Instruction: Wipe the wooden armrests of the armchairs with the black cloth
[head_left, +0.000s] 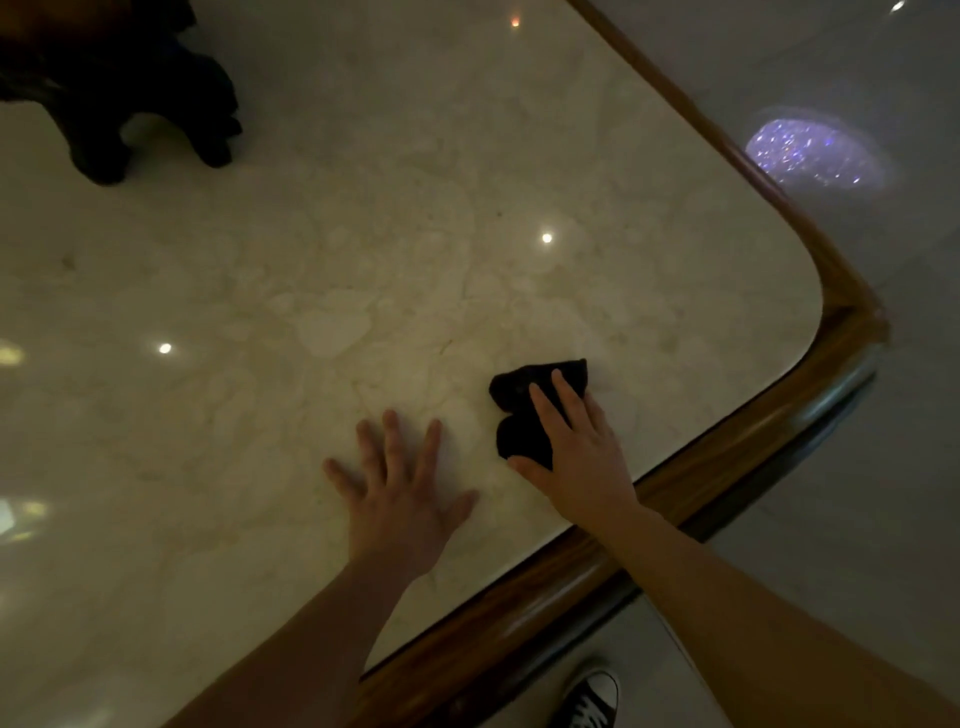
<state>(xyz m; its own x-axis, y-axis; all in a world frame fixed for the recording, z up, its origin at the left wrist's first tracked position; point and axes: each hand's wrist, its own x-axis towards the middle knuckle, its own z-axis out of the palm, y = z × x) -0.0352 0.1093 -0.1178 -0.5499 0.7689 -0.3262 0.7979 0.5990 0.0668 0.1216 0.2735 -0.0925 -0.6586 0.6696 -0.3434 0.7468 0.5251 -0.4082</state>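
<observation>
A crumpled black cloth (524, 410) lies on a pale marble tabletop (395, 270), near its right front corner. My right hand (576, 447) rests flat on the cloth, fingers stretched over it and pressing it to the stone. My left hand (400, 488) lies beside it to the left, palm down on the bare marble with fingers spread, holding nothing. No armchair or armrest is in view.
A rounded wooden rim (753, 441) borders the tabletop along the right and front edges. A dark carved ornament (130, 98) stands at the far left. Glossy grey floor (883, 467) lies beyond the rim, and a sneaker (592, 699) shows below the table edge.
</observation>
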